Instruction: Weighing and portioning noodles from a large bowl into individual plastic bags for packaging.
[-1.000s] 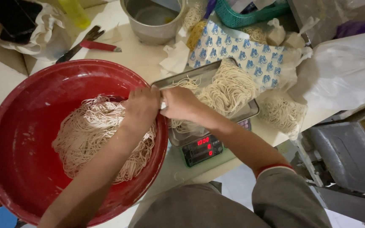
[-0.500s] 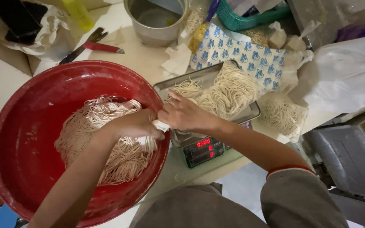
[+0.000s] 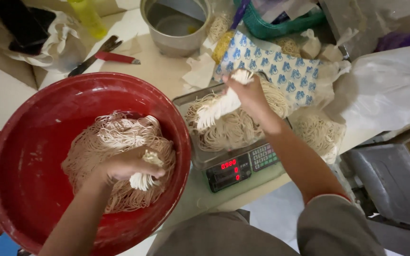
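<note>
Nearest the body, the left hand (image 3: 128,167) now sits low in the red basin (image 3: 29,156), fingers curled shut around a small tuft of pale noodles (image 3: 142,180) atop the heap there, where a moment ago both hands met at the basin's rim. Further out, the right hand (image 3: 246,92) has parted from it and carried a noodle bundle (image 3: 217,108), pinched at one end, over the metal tray (image 3: 182,100) on the digital scale (image 3: 236,168), so the split portion seems about to join the weighed pile
</note>
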